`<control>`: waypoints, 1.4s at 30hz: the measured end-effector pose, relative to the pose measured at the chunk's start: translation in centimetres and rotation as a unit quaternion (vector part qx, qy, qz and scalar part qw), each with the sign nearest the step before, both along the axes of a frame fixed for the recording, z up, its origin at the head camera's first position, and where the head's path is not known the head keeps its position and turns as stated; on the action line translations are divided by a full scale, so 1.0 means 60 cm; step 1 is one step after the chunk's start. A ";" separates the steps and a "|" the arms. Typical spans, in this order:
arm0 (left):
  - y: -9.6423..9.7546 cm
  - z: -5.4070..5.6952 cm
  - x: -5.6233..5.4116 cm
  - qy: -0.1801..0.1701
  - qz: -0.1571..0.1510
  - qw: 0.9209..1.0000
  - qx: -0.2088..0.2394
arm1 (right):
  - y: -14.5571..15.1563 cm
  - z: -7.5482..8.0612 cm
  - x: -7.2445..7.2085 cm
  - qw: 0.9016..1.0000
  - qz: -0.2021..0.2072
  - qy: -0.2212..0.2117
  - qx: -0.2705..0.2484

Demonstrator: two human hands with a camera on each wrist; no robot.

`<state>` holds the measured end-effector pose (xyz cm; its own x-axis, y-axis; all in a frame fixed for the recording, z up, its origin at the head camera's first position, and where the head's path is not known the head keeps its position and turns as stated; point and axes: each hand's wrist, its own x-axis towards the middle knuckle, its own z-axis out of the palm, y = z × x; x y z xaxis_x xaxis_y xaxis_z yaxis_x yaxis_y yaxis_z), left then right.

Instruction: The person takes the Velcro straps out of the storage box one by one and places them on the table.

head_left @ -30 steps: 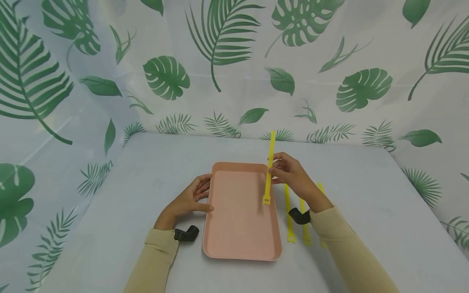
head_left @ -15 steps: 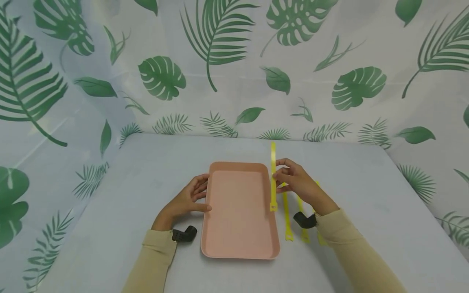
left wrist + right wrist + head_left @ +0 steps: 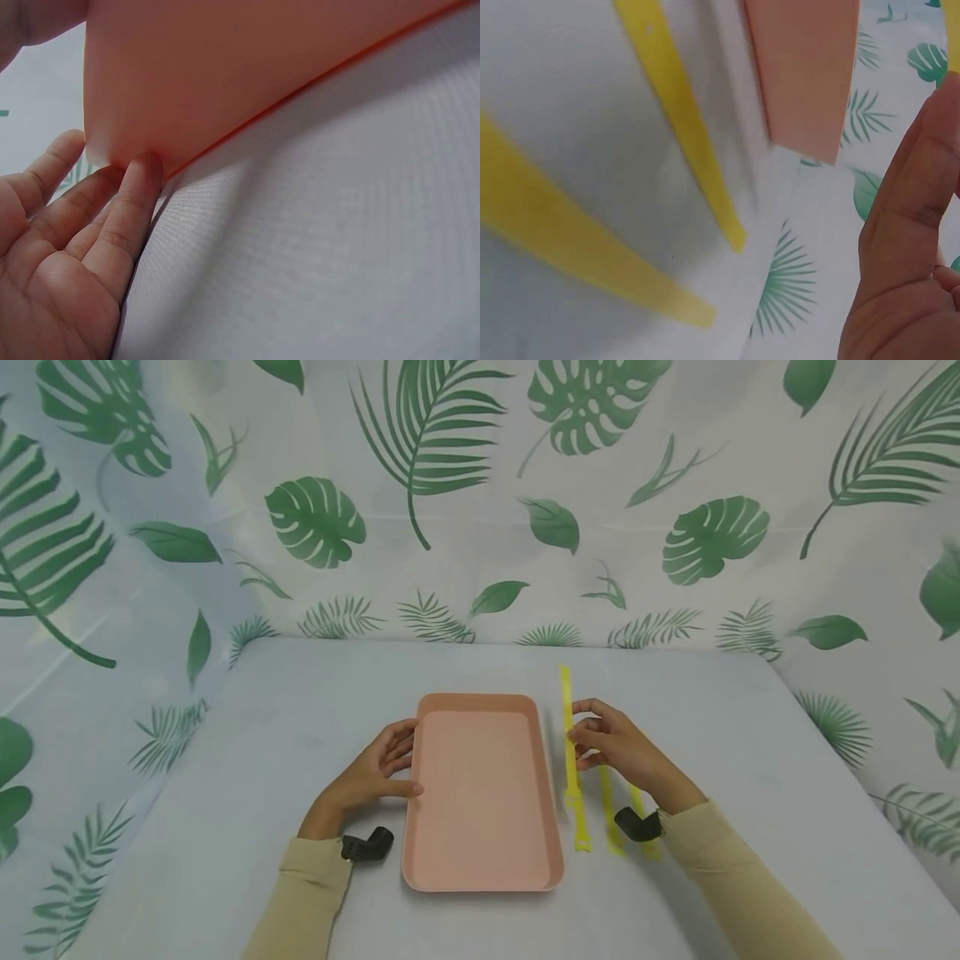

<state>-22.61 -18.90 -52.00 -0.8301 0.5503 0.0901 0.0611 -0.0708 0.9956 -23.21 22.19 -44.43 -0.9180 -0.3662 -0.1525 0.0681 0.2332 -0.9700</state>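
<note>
Between thumb and fingertips, my right hand (image 3: 624, 750) pinches a yellow cable tie (image 3: 567, 702) with a slotted head. The tie hangs above the table, just right of the pink tray (image 3: 480, 702); its head overlaps another yellow cable tie (image 3: 582, 837) on the table. My left hand (image 3: 369, 777) holds the tray's left side, thumb on the rim. In the left wrist view, the fingertips (image 3: 144, 169) touch the tray's outer wall (image 3: 195, 82). The right wrist view shows two loose ties, one of them a blurred cable tie (image 3: 577, 225). Only a sliver of the pinched tie (image 3: 954, 34) appears there.
More yellow ties, such as one cable tie (image 3: 609, 802), lie side by side under my right hand and wrist. The table (image 3: 315, 693) has a pale cloth. A leaf-patterned curtain (image 3: 465, 543) stands behind it and along both sides.
My right hand has moved the pinched tie from over the tray's right edge to the right and nearer, beside the loose ties. The left hand stays on the tray. The view has shifted slightly.
</note>
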 end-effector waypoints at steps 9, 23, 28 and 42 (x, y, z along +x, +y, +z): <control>0.000 0.002 0.003 0.001 -0.001 1.000 0.001 | 0.022 0.001 0.015 1.000 -0.008 0.000 0.008; 0.003 0.000 0.002 0.007 -0.007 1.000 0.015 | 0.053 -0.002 0.027 1.000 -0.019 -0.004 0.001; 0.003 -0.001 0.001 0.007 -0.004 1.000 0.008 | 0.060 -0.005 0.031 0.999 -0.033 -0.007 0.009; 0.005 -0.005 0.001 0.012 -0.001 1.000 0.004 | 0.088 -0.010 0.045 0.999 -0.045 -0.003 0.002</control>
